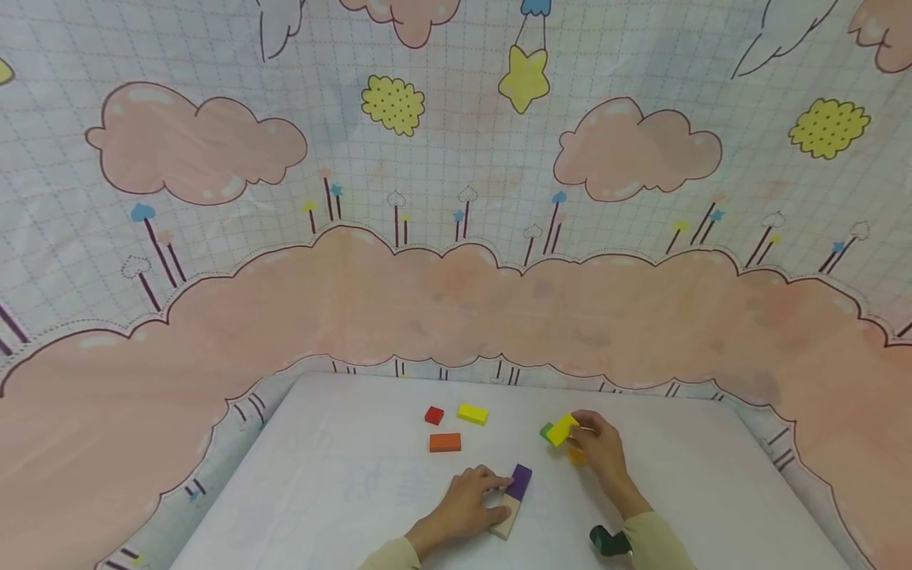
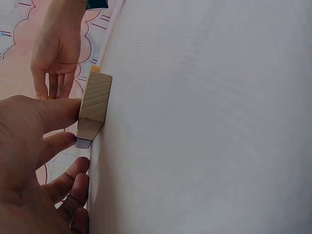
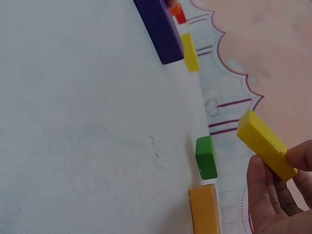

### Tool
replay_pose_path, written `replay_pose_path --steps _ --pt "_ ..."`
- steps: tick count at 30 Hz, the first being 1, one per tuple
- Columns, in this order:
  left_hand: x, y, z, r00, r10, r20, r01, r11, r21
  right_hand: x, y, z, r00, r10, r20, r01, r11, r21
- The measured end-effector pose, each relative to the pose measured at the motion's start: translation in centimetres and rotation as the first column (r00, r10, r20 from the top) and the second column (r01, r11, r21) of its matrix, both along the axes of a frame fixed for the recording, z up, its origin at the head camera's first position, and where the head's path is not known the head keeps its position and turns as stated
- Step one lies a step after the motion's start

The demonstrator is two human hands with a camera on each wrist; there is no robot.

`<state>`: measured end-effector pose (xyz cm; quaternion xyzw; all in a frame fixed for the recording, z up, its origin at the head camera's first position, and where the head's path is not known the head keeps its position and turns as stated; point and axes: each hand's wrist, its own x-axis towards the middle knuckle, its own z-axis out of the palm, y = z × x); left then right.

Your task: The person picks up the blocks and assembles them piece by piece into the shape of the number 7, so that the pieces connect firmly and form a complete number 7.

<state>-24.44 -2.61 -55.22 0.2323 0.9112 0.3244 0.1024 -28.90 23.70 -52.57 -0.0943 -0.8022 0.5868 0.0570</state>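
My left hand (image 1: pixel 466 501) touches a purple block (image 1: pixel 521 480) with the index finger and a pale wooden block (image 1: pixel 505 522) with the thumb. The two blocks lie end to end in a slanted line; in the left wrist view the grained wooden block (image 2: pixel 96 97) is against the thumb. Off to the right, my right hand (image 1: pixel 602 453) pinches a yellow block (image 1: pixel 562 430) between thumb and fingers. The right wrist view shows this yellow block (image 3: pixel 263 145) raised and tilted near a green block (image 3: pixel 206 157) and a yellow-orange block (image 3: pixel 204 209).
Toward the back of the white tabletop (image 1: pixel 321 475) lie a red block (image 1: pixel 434 416), another yellow block (image 1: pixel 473 414) and an orange block (image 1: pixel 445 442). A dark green object (image 1: pixel 608 541) is beside the right sleeve. A patterned cloth (image 1: pixel 463 309) rises behind the table.
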Motion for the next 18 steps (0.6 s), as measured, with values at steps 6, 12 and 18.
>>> replay_pose_path --steps 6,12,18 --pt "0.0 -0.1 -0.2 0.999 -0.014 -0.04 0.014 1.0 0.005 0.2 -0.4 -0.3 0.999 0.024 -0.029 -0.023 1.0 0.003" --pt "-0.1 -0.1 -0.4 0.999 -0.009 -0.044 0.009 1.0 0.002 0.2 -0.9 -0.8 0.999 0.037 -0.039 -0.038 0.999 -0.02" --pt "-0.1 0.1 -0.1 1.0 0.004 -0.027 -0.004 1.0 -0.001 -0.1 -1.3 -1.1 0.998 0.053 -0.041 -0.055 0.998 -0.043"
